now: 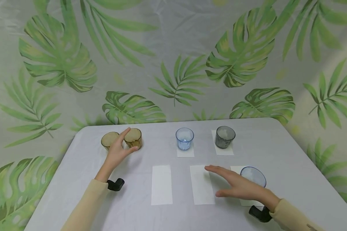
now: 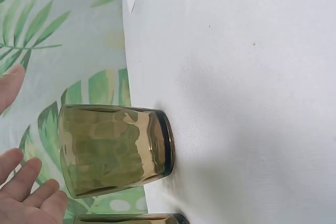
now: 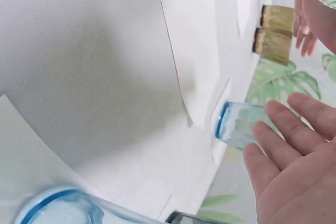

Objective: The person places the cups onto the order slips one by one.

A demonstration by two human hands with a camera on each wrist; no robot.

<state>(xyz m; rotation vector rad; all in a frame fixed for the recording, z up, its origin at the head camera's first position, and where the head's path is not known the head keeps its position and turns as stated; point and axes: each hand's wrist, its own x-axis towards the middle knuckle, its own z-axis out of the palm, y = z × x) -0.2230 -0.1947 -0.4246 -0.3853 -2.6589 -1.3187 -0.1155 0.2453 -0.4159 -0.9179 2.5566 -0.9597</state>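
My left hand [image 1: 117,153] reaches over the far left of the table, its thumb and fingers spread beside an amber glass [image 1: 133,138]. In the left wrist view, a gap shows between the fingertips [image 2: 32,167] and this amber glass [image 2: 113,150], which stands upright. A second amber glass [image 1: 108,139] stands just left of it, partly behind the hand. My right hand [image 1: 237,185] hovers with fingers extended above the front right of the table, holding nothing. Beyond its wrist, a pale blue glass [image 1: 255,175] is partly covered by the hand and forearm.
Toward the back, a blue glass [image 1: 184,139] and a grey glass [image 1: 225,138] stand on white paper slips. Two bare slips, one at centre [image 1: 162,185] and one beside the right fingertips [image 1: 200,189], lie in front. A leaf-patterned cloth [image 1: 179,80] hangs behind the table.
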